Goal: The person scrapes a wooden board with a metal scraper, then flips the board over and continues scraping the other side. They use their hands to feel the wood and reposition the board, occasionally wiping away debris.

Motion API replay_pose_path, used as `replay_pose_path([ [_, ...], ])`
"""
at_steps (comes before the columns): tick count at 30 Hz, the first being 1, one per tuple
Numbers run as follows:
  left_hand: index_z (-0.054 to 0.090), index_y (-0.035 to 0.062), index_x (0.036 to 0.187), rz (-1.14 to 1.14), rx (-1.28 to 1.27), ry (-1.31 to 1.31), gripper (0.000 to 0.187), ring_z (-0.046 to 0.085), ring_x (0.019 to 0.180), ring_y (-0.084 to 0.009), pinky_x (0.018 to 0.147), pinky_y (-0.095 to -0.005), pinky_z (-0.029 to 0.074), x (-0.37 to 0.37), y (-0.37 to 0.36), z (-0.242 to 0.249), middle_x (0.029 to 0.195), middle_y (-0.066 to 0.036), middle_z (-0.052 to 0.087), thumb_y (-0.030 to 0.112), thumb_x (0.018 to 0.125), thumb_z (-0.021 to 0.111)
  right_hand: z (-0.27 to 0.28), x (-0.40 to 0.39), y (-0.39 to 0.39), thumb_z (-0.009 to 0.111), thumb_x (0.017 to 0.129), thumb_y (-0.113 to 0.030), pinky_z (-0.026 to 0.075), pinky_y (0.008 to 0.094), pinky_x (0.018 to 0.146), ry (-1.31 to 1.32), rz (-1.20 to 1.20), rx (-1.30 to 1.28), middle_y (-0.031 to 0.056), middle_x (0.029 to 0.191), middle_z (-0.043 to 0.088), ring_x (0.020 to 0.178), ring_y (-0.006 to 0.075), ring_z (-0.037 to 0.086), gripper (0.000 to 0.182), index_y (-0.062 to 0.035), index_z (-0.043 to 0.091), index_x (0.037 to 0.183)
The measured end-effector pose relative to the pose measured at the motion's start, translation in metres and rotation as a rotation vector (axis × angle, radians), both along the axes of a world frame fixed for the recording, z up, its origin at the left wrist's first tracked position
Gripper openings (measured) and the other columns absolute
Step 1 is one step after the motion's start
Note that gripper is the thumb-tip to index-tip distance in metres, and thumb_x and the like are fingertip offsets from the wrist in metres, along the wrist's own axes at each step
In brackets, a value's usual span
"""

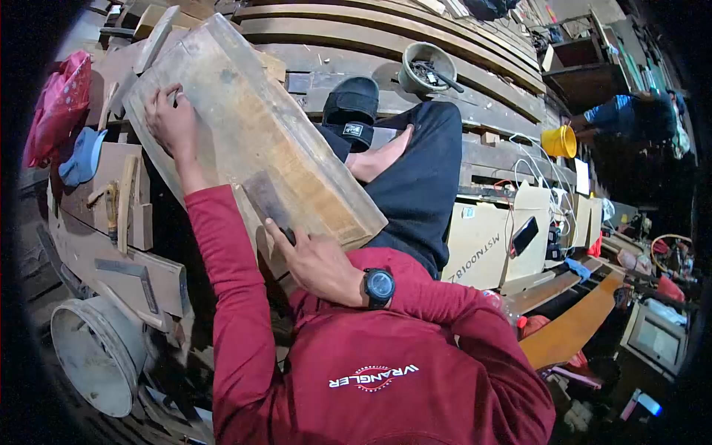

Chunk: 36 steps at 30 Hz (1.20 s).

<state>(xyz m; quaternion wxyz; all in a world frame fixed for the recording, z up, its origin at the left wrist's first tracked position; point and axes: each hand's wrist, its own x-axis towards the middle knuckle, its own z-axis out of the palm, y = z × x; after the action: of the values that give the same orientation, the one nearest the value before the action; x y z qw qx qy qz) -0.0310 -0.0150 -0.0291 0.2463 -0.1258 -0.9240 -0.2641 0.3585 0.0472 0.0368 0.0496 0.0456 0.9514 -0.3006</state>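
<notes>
A long, worn wooden board [245, 126] slants across my lap. My left hand [172, 122] rests on its upper left part, fingers curled around something small and greyish that I cannot make out. Near the board's lower left edge, my right hand [315, 263] grips a flat, dark-bladed tool [263, 194], its index finger stretched along the blade and a bit of black showing by the fingers. The blade lies over the board's surface. A black watch [379, 286] is on the right wrist.
Left of the board are a pink bag [63, 107], a blue cloth-like item [81, 157], a metal square [127, 278] and a white bucket [100, 352]. A grey bucket [426, 68] and black sandal [351, 111] lie beyond my leg. Right stand a cardboard box [482, 237], phone [524, 236] and yellow bucket [558, 141].
</notes>
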Motion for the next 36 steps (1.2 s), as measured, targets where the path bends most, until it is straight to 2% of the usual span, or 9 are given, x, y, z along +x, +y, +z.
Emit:
replay_pose_path([
  [2,0.079,0.0232,0.109,0.007,-0.016,0.026,0.023,0.055,0.134,-0.0297,0.114,-0.0439,0.039,-0.001,0.0,-0.001,0.14,-0.009,0.062,0.024,0.088,0.07,-0.002,-0.001,-0.006,0.062,0.086,-0.01,0.053,0.044,0.066,0.021,0.008,0.033,0.0235,0.105,0.057,0.069,0.0339,0.063,0.075,0.0035,0.037,0.156],
  [8,0.079,0.0229,0.108,0.022,0.016,-0.016,0.022,0.054,0.134,-0.0298,0.114,-0.0442,0.039,0.007,0.005,0.008,0.141,-0.008,0.062,0.024,0.088,0.068,0.023,0.004,0.001,0.062,0.086,-0.012,0.051,0.0423,0.086,-0.031,0.086,0.071,0.0201,0.112,0.057,0.103,0.0336,0.061,0.067,0.0021,0.046,0.15],
  [11,0.079,0.0228,0.108,0.02,0.019,-0.014,0.023,0.054,0.134,-0.0297,0.114,-0.0443,0.04,0.006,0.004,0.007,0.141,-0.008,0.061,0.024,0.088,0.067,0.049,0.009,0.008,0.062,0.086,-0.017,0.05,0.038,0.084,0.271,0.148,-0.021,0.0152,0.113,0.057,0.103,0.0295,0.058,0.059,0.0041,0.053,0.14],
  [15,0.079,0.0218,0.108,0.008,0.034,-0.021,0.024,0.054,0.134,-0.0301,0.114,-0.0438,0.04,0.006,0.003,0.007,0.141,-0.01,0.061,0.024,0.088,0.067,0.1,0.04,0.017,0.059,0.086,-0.021,0.05,0.0393,0.087,0.411,0.519,-0.352,0.0139,0.11,0.06,0.107,0.0296,0.058,0.051,0.0041,0.062,0.13],
  [19,0.079,0.0203,0.108,-0.012,0.047,0.007,0.024,0.054,0.133,-0.0318,0.113,-0.0434,0.041,0.01,0.005,0.007,0.14,-0.013,0.061,0.023,0.088,0.067,0.129,0.062,0.054,0.061,0.09,-0.026,0.055,0.0452,0.091,0.617,0.457,-0.415,0.0139,0.105,0.065,0.114,0.0331,0.063,0.043,0.003,0.068,0.122],
  [23,0.079,0.0195,0.108,-0.026,0.08,-0.003,0.025,0.054,0.133,-0.0334,0.114,-0.0439,0.04,0.012,0.006,0.012,0.139,-0.016,0.061,0.022,0.087,0.066,0.141,0.083,0.081,0.057,0.102,-0.028,0.056,0.0422,0.084,0.908,-0.03,-0.087,0.0094,0.098,0.07,0.105,0.0313,0.066,0.031,-0.0092,0.068,0.124],
  [28,0.078,0.0191,0.11,-0.028,0.078,0.013,0.026,0.051,0.135,-0.0328,0.117,-0.044,0.035,0.013,0.006,0.009,0.141,-0.015,0.059,0.022,0.088,0.065,0.128,0.091,0.083,0.039,0.109,-0.043,0.049,0.0493,0.096,1.022,-0.43,0.11,0.0116,0.104,0.071,0.11,0.0367,0.061,0.04,-0.0155,0.059,0.131],
  [32,0.078,0.0212,0.11,-0.001,0.03,0.053,0.024,0.056,0.131,-0.0331,0.113,-0.0441,0.041,0.011,0.006,0.008,0.137,-0.012,0.064,0.024,0.089,0.069,0.118,0.076,0.075,0.037,0.11,-0.045,0.049,0.0514,0.1,1.123,-0.446,0.098,0.0162,0.108,0.071,0.116,0.0395,0.06,0.044,-0.0131,0.058,0.133],
  [36,0.076,0.0172,0.113,-0.07,0.061,0.033,0.024,0.058,0.129,-0.0363,0.109,-0.0466,0.045,0.027,0.011,0.011,0.137,-0.016,0.062,0.023,0.09,0.07,0.119,0.073,0.077,0.033,0.11,-0.042,0.047,0.0547,0.105,1.003,-0.355,0.12,0.0201,0.112,0.07,0.122,0.0434,0.059,0.045,-0.0097,0.056,0.131],
])
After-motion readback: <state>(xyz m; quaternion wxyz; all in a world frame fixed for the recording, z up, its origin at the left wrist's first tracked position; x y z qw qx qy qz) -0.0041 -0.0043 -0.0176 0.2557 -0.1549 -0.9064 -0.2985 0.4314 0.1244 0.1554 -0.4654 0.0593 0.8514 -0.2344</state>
